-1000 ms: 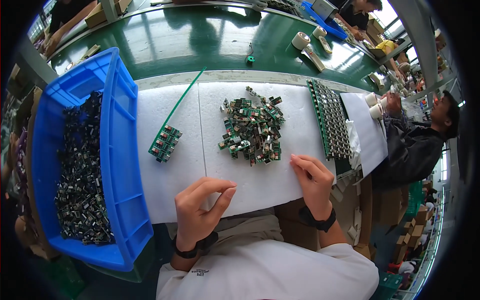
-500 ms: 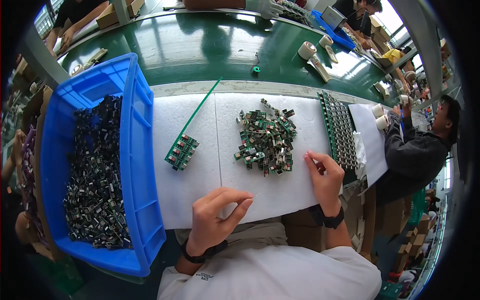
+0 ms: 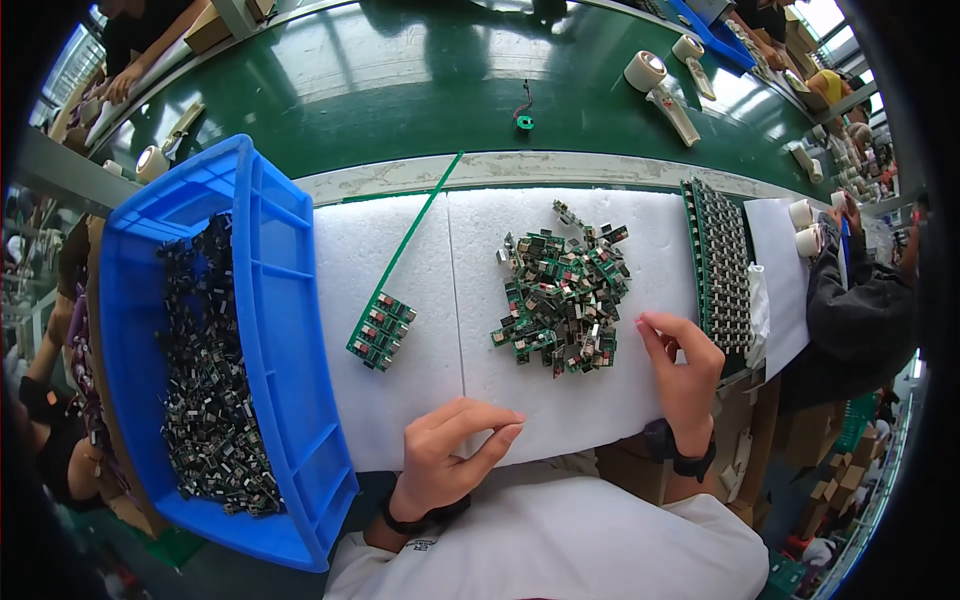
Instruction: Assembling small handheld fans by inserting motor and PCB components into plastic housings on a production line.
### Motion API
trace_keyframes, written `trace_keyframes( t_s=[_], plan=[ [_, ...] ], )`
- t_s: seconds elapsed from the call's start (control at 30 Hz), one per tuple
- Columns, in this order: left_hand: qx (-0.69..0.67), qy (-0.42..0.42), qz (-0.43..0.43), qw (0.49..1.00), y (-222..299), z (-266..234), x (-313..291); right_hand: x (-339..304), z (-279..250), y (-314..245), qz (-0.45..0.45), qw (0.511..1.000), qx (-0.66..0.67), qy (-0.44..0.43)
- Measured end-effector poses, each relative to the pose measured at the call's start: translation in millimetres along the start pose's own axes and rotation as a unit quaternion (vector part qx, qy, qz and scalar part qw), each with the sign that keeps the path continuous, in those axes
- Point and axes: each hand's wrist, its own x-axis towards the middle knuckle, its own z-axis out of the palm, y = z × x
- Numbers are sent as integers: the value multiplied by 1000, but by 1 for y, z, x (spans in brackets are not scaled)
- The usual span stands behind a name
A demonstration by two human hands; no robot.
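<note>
A loose pile of small green circuit boards with metal connectors (image 3: 565,300) lies on the white foam sheets (image 3: 400,420). Just right of the pile, my right hand (image 3: 688,370) hovers with thumb and forefinger brought together; nothing shows between them. My left hand (image 3: 450,450) is near the front edge of the foam, below the pile, its thumb and forefinger tips pinched with nothing visible in them. To the left of the pile lies a small uncut panel of similar boards (image 3: 382,332), with a long thin green strip (image 3: 420,222) running off it toward the far edge.
A blue crate (image 3: 285,330) full of dark small boards stands at left. Stacked board panels (image 3: 720,270) lie at right beside white paper (image 3: 775,260). Beyond is a green work surface (image 3: 400,110) with tape rolls (image 3: 645,71) and a small green wired part (image 3: 524,122). Other people sit around.
The view has shifted, so the foam, pile and crate sit lower and mostly further right in the picture. Both my hands keep nearly the same pose over the foam. A gloved hand across the bench has left view.
</note>
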Motion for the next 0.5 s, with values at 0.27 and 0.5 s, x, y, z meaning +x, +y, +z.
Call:
trace_keyframes(
  t_s=[0.27, 0.5],
  plan=[
    [47, 18, -39, 998, 13, 25, 24, 16, -16, 20, 8, 997, 32, -68],
    [118, 2, -79, 990, 30, 47, 52, 9, -50, 44, 2, 996, 30, -79]
  ],
)
